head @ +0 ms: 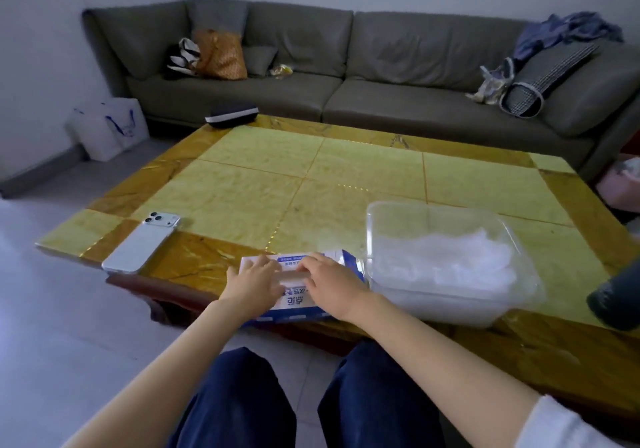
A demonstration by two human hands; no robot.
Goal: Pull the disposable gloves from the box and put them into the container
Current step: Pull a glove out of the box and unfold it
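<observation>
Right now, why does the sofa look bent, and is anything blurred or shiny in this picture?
Head view: the wide lens bows the sofa and stretches the table; light is soft and flat, shadows faint; small glints dot the table's seams; the dark thing at the right edge is blurred; the gloves in the container read as a hazy white mass.

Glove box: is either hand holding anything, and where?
The left hand rests on top of the glove box, left of its slot. The right hand curls fingers at the slot; a pinched glove cannot be told.
</observation>
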